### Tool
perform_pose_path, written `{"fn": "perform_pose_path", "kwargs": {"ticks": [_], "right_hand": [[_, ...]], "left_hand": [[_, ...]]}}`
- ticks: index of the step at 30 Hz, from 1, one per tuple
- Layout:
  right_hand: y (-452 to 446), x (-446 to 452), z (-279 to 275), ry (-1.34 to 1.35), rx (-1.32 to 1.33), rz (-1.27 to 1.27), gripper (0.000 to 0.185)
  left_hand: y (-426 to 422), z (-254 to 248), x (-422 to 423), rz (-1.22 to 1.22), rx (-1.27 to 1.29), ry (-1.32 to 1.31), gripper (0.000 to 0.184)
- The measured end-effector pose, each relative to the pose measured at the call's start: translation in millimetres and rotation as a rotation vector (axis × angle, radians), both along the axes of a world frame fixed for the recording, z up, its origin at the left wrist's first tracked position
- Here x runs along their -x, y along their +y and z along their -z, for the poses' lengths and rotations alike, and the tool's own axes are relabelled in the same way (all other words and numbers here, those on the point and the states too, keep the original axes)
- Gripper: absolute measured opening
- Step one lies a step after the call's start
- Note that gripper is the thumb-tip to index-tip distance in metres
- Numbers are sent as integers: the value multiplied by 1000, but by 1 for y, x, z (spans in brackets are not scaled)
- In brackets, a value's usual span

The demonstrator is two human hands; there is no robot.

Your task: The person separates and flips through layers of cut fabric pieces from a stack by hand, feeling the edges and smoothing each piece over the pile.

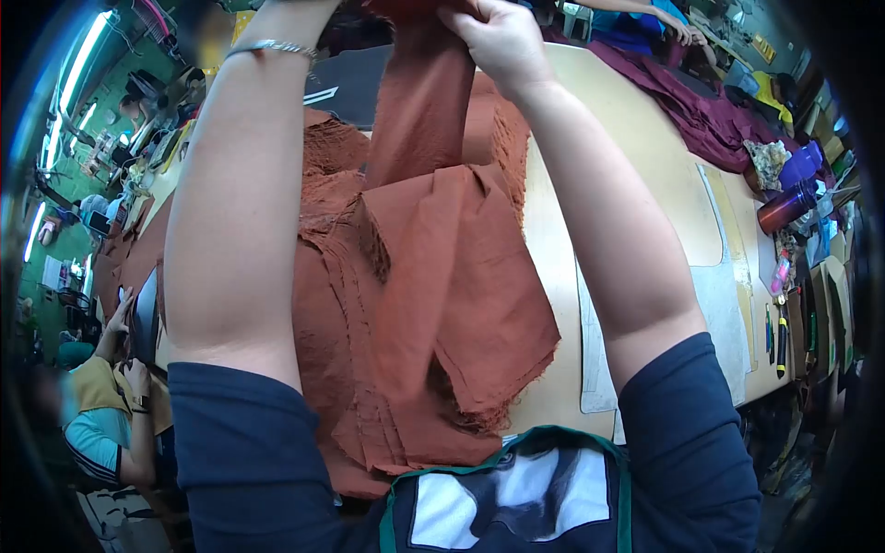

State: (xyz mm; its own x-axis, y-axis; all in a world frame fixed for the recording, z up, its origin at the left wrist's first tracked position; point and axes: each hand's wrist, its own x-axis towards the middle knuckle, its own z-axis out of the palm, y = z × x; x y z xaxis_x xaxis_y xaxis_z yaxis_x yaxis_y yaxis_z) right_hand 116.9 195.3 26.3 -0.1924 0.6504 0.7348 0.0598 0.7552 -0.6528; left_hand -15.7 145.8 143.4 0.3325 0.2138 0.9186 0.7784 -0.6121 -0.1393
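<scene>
Rust-brown fabric [461, 267] lies in layered, frayed-edged pieces on the pale table, with folds bunched near the middle. A strip of it rises toward the top edge of the view. My right hand [502, 41] is closed on that raised fabric at the top centre, thumb and fingers pinching its edge. My left arm, with a silver bracelet at the wrist, reaches up to the top edge on the left of the fabric. The left hand is cut off by the frame, so its fingers and anything they hold are hidden.
Maroon cloth [682, 101] lies at the upper right. White pattern sheets [719, 304], a dark red tumbler [784, 210] and a yellow-black cutter [781, 341] are on the right. Another person [101, 405] works at the lower left; another person's hands show at the top right.
</scene>
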Motion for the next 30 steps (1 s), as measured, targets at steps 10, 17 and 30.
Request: {"fn": "perform_pose_path", "kwargs": {"ticks": [10, 17, 30], "right_hand": [[-4, 7, -11, 683, 619, -849, 20], [-42, -13, 25, -233, 769, -1063, 44], [-92, -31, 64, 259, 1033, -947, 24]], "left_hand": [[-64, 112, 20, 229, 1289, -850, 50], [-69, 105, 8, 730, 844, -903, 19], [-53, 95, 28, 820, 692, -1042, 15]]}}
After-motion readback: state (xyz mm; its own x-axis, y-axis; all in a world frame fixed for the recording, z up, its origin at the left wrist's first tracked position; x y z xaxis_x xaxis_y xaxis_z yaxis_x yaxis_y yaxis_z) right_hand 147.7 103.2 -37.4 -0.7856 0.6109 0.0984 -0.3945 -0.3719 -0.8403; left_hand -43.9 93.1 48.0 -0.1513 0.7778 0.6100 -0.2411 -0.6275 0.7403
